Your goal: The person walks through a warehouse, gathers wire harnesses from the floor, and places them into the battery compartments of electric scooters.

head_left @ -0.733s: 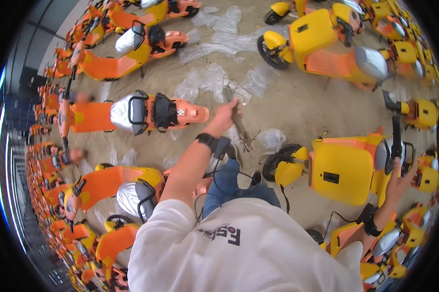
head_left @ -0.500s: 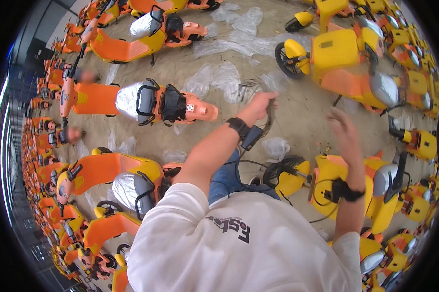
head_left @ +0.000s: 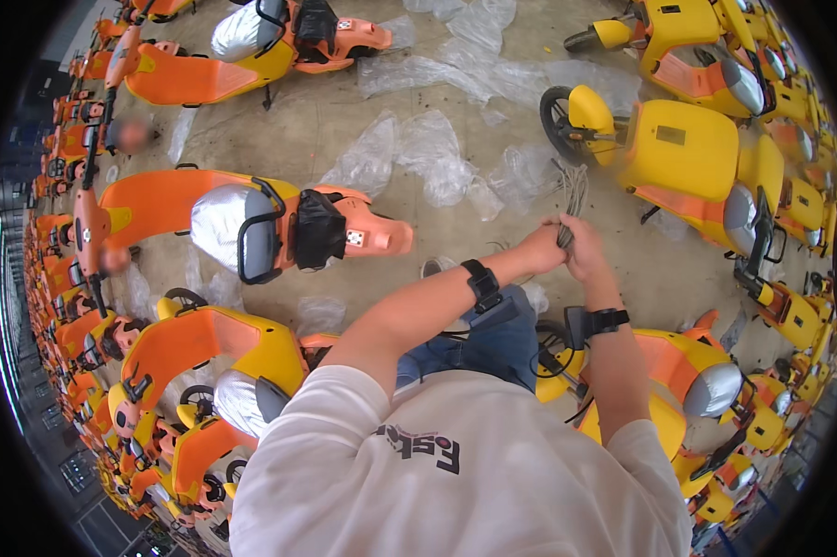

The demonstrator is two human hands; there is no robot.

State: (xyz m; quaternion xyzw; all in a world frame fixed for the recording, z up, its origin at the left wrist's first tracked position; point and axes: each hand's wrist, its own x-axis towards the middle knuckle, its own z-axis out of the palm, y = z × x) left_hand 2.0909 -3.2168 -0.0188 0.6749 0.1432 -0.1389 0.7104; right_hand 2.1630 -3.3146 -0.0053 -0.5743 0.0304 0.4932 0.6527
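A bundle of thin grey strands [head_left: 574, 193], like ties or wires, stands up from between my two hands, its loose ends fanning out above. Around its lower part my left hand [head_left: 541, 251] is closed. My right hand [head_left: 584, 249] meets it there, fingers wrapped on the same bundle. The hands touch, in front of my body at the middle right. The exact kind of strand is too small to make out. Each wrist wears a black strap with a small dark device, one on the left wrist [head_left: 483, 286] and one on the right wrist [head_left: 606, 320].
An orange scooter [head_left: 173, 206] with a silver-covered seat stands at my left. To the right is a yellow scooter [head_left: 683, 148] with a box-like front. Clear plastic sheets [head_left: 437, 158] lie on the concrete floor. Rows of similar scooters extend on both sides.
My left hand has moved right and down with the bundle. My right hand has come in from the right and closed on it too. The view has shifted slightly.
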